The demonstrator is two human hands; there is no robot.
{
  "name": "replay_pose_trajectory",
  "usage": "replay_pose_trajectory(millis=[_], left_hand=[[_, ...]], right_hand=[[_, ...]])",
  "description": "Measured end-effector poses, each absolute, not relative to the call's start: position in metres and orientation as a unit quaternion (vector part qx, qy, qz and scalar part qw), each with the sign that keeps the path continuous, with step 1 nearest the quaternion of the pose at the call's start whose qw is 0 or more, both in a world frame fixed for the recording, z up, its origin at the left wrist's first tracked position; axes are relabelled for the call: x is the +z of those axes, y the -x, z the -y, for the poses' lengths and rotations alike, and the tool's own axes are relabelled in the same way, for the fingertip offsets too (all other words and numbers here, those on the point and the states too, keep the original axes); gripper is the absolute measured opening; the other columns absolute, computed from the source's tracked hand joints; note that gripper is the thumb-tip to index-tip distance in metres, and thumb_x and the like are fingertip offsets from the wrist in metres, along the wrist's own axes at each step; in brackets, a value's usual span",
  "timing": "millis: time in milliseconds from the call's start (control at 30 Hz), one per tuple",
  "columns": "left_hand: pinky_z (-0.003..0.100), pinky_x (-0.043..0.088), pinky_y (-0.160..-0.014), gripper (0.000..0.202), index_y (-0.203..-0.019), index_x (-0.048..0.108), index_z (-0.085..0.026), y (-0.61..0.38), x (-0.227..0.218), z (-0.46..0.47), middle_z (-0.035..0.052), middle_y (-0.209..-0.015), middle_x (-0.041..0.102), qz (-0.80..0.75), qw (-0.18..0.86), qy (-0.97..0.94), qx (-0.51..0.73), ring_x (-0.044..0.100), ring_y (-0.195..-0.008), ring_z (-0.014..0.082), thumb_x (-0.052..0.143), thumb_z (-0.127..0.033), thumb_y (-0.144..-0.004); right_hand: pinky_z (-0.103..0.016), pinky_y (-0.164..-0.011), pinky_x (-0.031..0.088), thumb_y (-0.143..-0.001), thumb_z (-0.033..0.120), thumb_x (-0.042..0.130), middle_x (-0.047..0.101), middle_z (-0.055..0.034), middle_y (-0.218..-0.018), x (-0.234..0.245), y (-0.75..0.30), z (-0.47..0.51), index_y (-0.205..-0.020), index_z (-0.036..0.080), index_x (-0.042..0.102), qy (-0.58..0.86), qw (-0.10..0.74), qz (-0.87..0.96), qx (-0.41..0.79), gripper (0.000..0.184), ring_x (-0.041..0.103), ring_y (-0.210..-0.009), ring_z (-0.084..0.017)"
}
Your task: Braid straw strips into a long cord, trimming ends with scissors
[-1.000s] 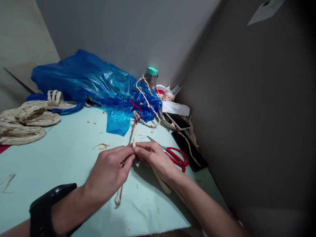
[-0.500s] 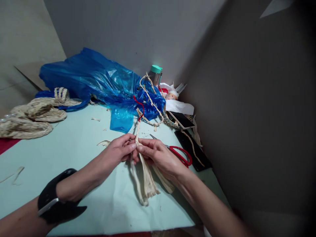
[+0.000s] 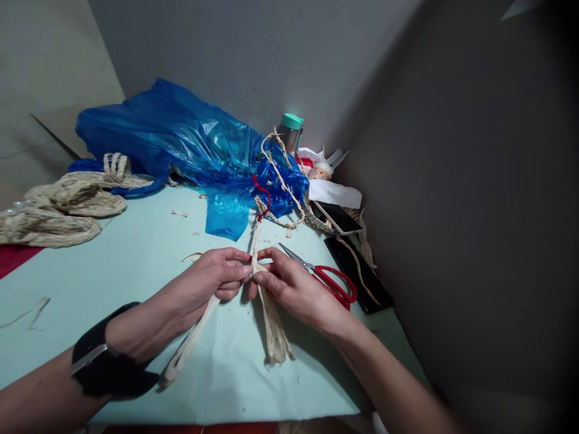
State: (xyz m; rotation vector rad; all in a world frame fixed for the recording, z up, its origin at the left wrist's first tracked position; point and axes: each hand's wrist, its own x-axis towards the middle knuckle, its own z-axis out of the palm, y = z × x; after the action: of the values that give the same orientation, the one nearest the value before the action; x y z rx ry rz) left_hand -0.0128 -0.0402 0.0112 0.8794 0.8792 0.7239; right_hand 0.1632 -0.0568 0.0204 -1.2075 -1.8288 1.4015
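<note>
Both my hands meet at the middle of a pale green table (image 3: 113, 271), pinching flat straw strands (image 3: 271, 325). My left hand (image 3: 208, 283), with a black wrist band behind it, is closed on one strand that trails down to the left (image 3: 185, 352). My right hand (image 3: 289, 286) is closed on the other strands, which hang toward me. From the pinch point a braided straw cord (image 3: 256, 238) runs away to a red loop (image 3: 263, 196) by a blue plastic bag (image 3: 181, 144).
Red-handled scissors (image 3: 332, 280) lie just right of my right hand. Two dark phones (image 3: 353, 259) sit beyond them by a grey wall. A teal-capped bottle (image 3: 291, 129) and cups stand in the corner. Straw bundles (image 3: 58, 208) lie at far left.
My left hand has pulled one strand out to the left, away from the others. The view has shifted slightly, so things on the table sit a little more to the right.
</note>
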Motion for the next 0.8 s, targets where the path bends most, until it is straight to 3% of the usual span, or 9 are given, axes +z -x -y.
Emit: replay_pose_trajectory(millis=[100,233,367,500,633,800], left_hand=[[0.021,0.017,-0.045,0.009,-0.082,0.059,-0.013,0.012,0.011,0.041,0.0002,-0.062,0.059,-0.4,0.747,-0.418,0.328,0.033,-0.047,0.0033,0.065,-0.017,-0.077],[0.021,0.014,-0.044,0.013,-0.075,0.06,-0.013,0.01,0.012,0.043,-0.0016,-0.06,0.057,-0.446,0.699,-0.463,0.312,0.03,-0.046,0.0032,0.066,-0.024,-0.077],[0.022,0.017,-0.045,0.014,-0.071,0.063,-0.014,0.006,0.012,0.044,-0.008,-0.048,0.044,-0.522,0.594,-0.524,0.316,0.029,-0.045,0.0048,0.066,-0.028,-0.073],[0.022,0.025,-0.047,0.015,-0.065,0.063,-0.015,0.003,0.011,0.043,-0.0064,-0.05,0.05,-0.538,0.533,-0.57,0.319,0.037,-0.047,0.0065,0.065,-0.029,-0.071],[0.022,0.033,-0.052,0.012,-0.064,0.064,-0.015,0.0,0.009,0.043,-0.0032,-0.052,0.058,-0.537,0.524,-0.573,0.331,0.048,-0.052,0.0092,0.063,-0.026,-0.07],[0.022,0.025,-0.044,0.017,-0.074,0.069,-0.015,0.001,0.006,0.045,-0.0064,-0.038,0.048,-0.535,0.575,-0.523,0.332,0.038,-0.039,0.0079,0.064,-0.031,-0.072]], right_hand=[[-0.027,-0.072,0.038,-0.098,0.024,0.045,0.07,-0.0027,-0.081,0.023,-0.163,0.061,-0.111,0.019,0.044,0.465,0.247,0.719,0.453,0.014,0.059,-0.082,-0.017],[-0.025,-0.066,0.036,-0.098,0.023,0.044,0.069,-0.0048,-0.085,0.028,-0.162,0.066,-0.102,0.02,0.047,0.503,0.205,0.762,0.352,0.006,0.059,-0.077,-0.017],[-0.027,-0.052,0.022,-0.096,0.021,0.042,0.062,-0.0027,-0.068,0.033,-0.161,0.067,-0.091,0.02,0.052,0.558,0.111,0.8,0.188,0.011,0.048,-0.054,-0.015],[-0.03,-0.05,0.013,-0.095,0.02,0.041,0.06,-0.0031,-0.059,0.037,-0.16,0.068,-0.087,0.019,0.056,0.57,0.044,0.819,0.052,0.017,0.043,-0.046,-0.015],[-0.031,-0.05,0.014,-0.095,0.022,0.041,0.063,-0.0051,-0.061,0.04,-0.153,0.076,-0.085,0.018,0.058,0.573,0.039,0.818,0.031,0.02,0.05,-0.047,-0.017],[-0.032,-0.05,0.014,-0.086,0.015,0.049,0.063,-0.0039,-0.063,0.031,-0.139,0.09,-0.088,0.016,0.056,0.536,0.05,0.843,-0.004,0.007,0.058,-0.052,-0.02]])
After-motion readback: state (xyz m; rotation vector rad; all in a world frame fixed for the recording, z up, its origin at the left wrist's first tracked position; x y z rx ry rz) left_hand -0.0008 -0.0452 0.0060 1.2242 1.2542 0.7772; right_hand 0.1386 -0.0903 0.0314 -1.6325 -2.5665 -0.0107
